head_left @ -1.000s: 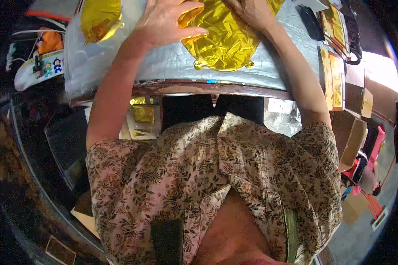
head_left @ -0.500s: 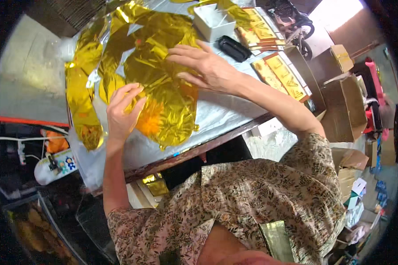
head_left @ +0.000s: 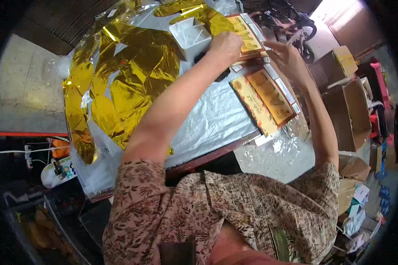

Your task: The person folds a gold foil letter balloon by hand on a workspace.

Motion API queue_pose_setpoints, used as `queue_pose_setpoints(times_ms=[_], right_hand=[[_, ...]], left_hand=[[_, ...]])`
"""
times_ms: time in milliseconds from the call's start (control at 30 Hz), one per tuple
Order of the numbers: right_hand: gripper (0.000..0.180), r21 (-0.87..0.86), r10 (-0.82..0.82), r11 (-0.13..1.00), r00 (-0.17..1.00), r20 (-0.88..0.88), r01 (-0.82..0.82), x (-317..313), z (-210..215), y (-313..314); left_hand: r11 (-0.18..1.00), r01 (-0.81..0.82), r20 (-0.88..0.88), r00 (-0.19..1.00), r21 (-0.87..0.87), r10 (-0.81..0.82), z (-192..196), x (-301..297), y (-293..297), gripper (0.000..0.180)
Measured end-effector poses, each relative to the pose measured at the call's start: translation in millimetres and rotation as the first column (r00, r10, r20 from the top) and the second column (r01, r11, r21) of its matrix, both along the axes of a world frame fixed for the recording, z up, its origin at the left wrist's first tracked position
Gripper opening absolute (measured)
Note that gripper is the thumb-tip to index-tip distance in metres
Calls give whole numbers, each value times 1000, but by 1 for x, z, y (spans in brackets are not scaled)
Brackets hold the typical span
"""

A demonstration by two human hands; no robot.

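Observation:
My left hand (head_left: 226,44) is closed on the near edge of a flat orange and gold card packet (head_left: 245,33) at the far side of the table. My right hand (head_left: 288,58) grips the same packet's right edge with its fingertips. A second, similar packet (head_left: 264,100) in clear wrap lies flat just below, near the table's right edge. Crumpled gold foil balloons (head_left: 119,84) spread over the table's left half, apart from both hands. A small white open box (head_left: 190,36) stands just left of my left hand.
The table is covered with a silvery plastic sheet (head_left: 212,123). Cardboard boxes (head_left: 351,110) stand on the floor to the right, a clear plastic bag (head_left: 274,152) hangs off the table's edge, and a small ride-on vehicle (head_left: 292,26) sits beyond the table.
Both hands have left the gold foil balloon they were pressing and moved right to the card packet. The view has swung to the right.

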State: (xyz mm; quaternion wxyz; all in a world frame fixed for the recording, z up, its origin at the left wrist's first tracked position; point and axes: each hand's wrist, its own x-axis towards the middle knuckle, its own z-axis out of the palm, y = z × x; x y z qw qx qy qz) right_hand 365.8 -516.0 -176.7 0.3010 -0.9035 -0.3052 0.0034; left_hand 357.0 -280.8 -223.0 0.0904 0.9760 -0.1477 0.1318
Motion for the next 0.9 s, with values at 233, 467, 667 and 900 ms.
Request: queue_pose_setpoints(times_ms=[233, 467, 667, 900], right_hand=[[29, 67, 41, 997, 999, -19, -40, -4, -11, -34], [29, 28, 65, 998, 998, -19, -65, 28, -12, -4], [45, 215, 73, 970, 979, 189, -114, 108, -28, 47], [29, 282, 313, 932, 898, -311, -228, 178, -26, 108]], left_hand=[[996, -27, 4, 1000, 81, 27, -13, 17, -5, 17], [999, -35, 75, 997, 4, 35, -16, 37, 6, 15], [948, -28, 27, 999, -317, 38, 24, 85, 51, 21], [877, 30, -158, 980, -480, -121, 52, 117, 98, 34]])
